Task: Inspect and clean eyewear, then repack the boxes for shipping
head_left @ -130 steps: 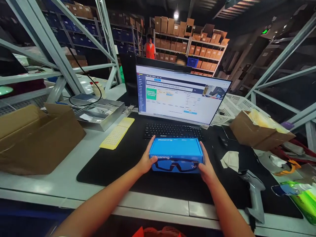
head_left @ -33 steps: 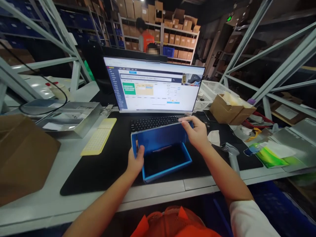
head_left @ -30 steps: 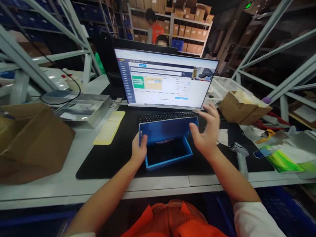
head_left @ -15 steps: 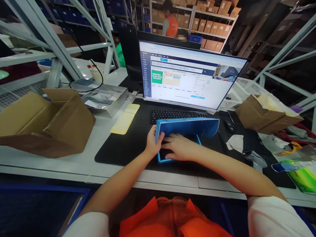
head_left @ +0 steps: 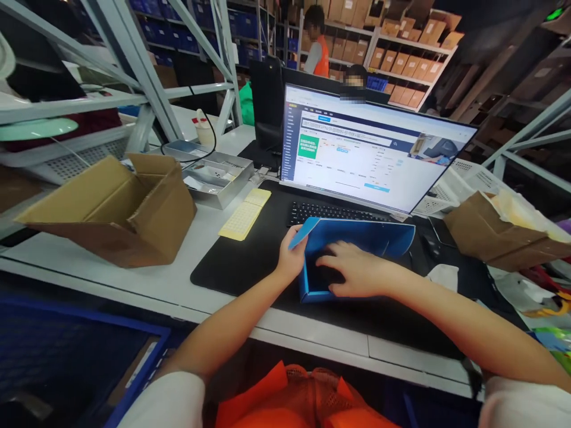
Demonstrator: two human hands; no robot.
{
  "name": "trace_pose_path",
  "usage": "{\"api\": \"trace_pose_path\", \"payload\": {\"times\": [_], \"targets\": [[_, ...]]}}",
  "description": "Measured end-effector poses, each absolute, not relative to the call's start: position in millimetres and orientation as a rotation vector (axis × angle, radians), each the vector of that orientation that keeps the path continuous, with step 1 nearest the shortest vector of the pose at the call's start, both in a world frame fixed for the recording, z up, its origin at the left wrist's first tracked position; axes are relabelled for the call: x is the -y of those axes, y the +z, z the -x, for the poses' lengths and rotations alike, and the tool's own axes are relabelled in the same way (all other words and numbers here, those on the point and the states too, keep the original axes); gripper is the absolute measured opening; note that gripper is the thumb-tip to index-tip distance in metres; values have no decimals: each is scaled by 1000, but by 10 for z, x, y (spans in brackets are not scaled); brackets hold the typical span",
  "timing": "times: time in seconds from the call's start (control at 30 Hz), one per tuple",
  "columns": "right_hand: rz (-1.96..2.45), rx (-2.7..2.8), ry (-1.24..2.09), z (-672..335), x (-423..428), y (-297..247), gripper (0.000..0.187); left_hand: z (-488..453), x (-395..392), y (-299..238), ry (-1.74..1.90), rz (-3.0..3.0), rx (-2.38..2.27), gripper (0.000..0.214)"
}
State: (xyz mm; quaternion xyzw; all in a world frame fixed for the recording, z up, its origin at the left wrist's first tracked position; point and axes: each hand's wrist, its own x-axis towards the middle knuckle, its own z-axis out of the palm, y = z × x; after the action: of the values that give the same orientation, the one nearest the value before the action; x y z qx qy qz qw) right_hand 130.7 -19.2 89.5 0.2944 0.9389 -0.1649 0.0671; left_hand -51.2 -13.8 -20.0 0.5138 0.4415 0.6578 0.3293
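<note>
A blue cardboard box stands on the black desk mat with its lid raised at the back. My left hand grips the box at its left side, where the lid's flap bends outward. Inside the box is my right hand, fingers apart and curved over the dark interior. Whatever lies beneath those fingers is too dark to make out. Behind the lid sits a black keyboard, partly covered by it.
An open brown carton is on the left, near a silver tray and yellow printed sheets. A monitor stands behind the keyboard. At right are a mouse and another carton. Other people are beyond the monitor.
The view has swung left, so everything sits farther right in it. The box's left flap now leans outward in my left hand, and more of the dark interior shows beside my right hand.
</note>
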Motion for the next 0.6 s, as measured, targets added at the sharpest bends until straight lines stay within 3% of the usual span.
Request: {"api": "trace_pose_path", "payload": {"times": [0.17, 0.37, 0.43, 0.5, 0.57, 0.6], "targets": [[-994, -2893, -739, -1675, 289, 838, 65, 527, 194, -159, 1744, -1384, -1054, 44], [-1373, -3445, -736, -2062, 347, 565, 49, 502, 174, -258, 1746, -1345, -1134, 48], [-1697, -3603, -494, -2177, 451, 503, 48, 494, 174, -252, 1746, -1325, -1171, 50], [-2073, -3670, 25, -2296, 599, 449, 52, 497, 176, -235, 1758, -1312, -1204, 52], [-2453, -3543, 524, -2430, 749, 398, 61, 510, 173, -225, 1783, -1292, -1234, 53], [-2601, -3414, 574, -2506, 812, 376, 66, 520, 168, -227, 1793, -1284, -1248, 53]]}}
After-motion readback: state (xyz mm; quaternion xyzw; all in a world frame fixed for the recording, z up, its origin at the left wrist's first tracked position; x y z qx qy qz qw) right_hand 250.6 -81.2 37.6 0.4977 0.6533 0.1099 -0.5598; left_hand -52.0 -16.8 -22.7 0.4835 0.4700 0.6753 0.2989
